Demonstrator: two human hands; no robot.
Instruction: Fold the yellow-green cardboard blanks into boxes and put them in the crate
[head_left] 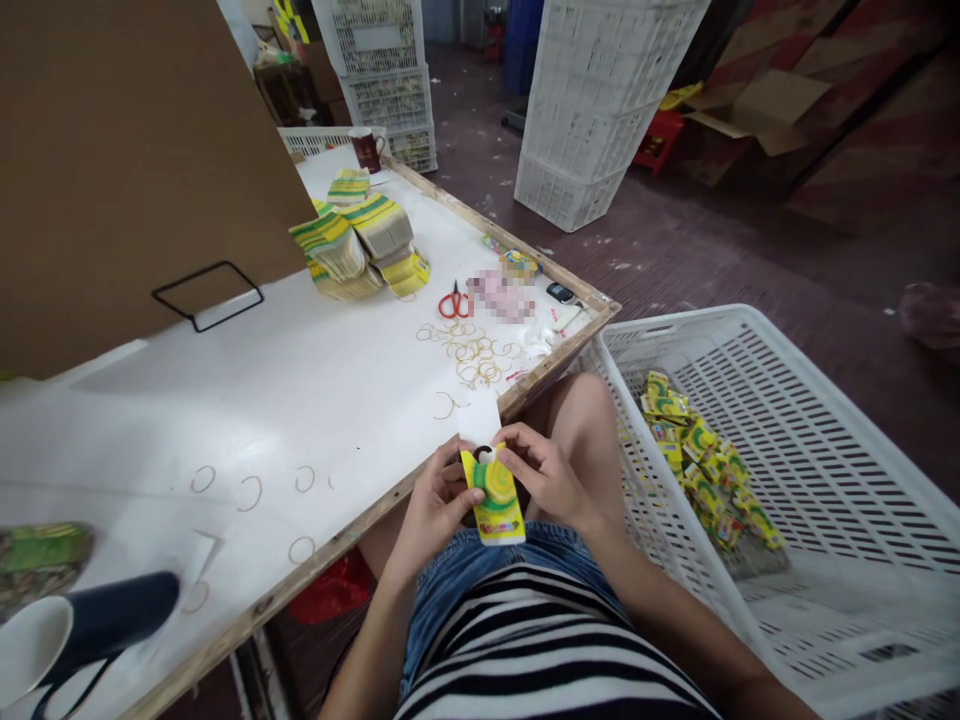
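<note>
A small yellow and green card packet [499, 510] is held upright over my lap, just off the table's front edge. My left hand [439, 490] pinches its left side, with the thumb across the front. At its upper right corner, the thumb and fingers of my right hand [544, 470] are closed on the edge. A dark curved shape shows at the packet's top; I cannot make out what it is. Beyond my hands, many loose rubber bands [476, 355] lie scattered on the white table [300, 400]. Farther back sit bundles of flat yellow and green cards [360, 240].
Red-handled scissors [454, 302] lie near the bands. To my right, a large white plastic crate [847, 450] contains several filled yellow packets [709, 470]. A dark blue mug [112, 620] lies at the lower left. A brown board [142, 170] rises at the left, and stacked crates [585, 110] stand behind.
</note>
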